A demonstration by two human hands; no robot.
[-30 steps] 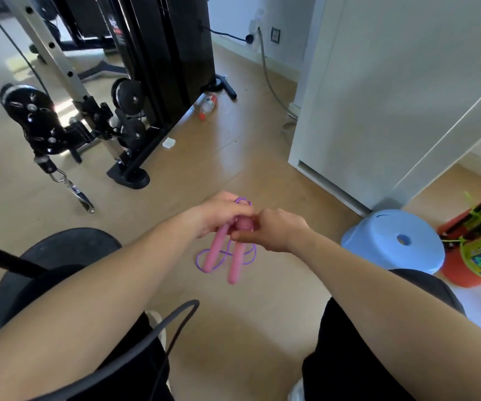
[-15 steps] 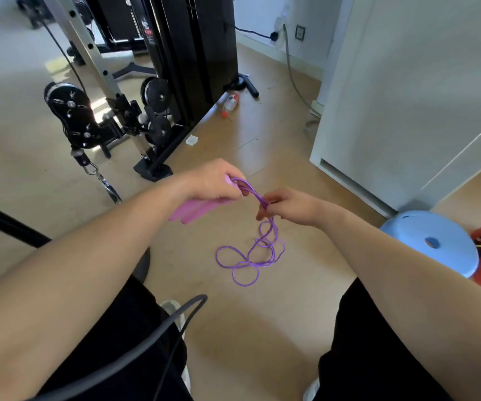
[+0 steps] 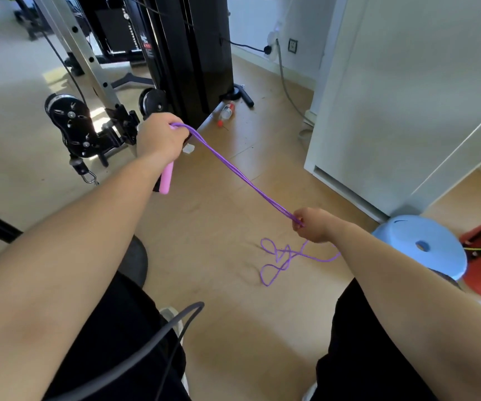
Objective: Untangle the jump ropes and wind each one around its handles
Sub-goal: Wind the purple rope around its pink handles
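Note:
My left hand (image 3: 158, 138) is raised at the upper left and grips the pink handles (image 3: 166, 178) of a jump rope, which hang down below the fist. Strands of purple rope (image 3: 239, 175) run taut from that fist down to my right hand (image 3: 313, 224), which pinches them between thumb and fingers. Below my right hand the loose end of the rope (image 3: 280, 257) hangs in tangled loops above the wooden floor.
A black and silver cable gym machine (image 3: 152, 62) stands ahead left, with a pulley (image 3: 71, 125). A white door or cabinet (image 3: 407, 96) is at right, a light blue stool (image 3: 424, 247) beside my right arm, a grey cable (image 3: 152, 340) over my lap.
My hands have pulled apart: the left rose up and left with the handles, the right moved down and right, and the rope between them drew out straight.

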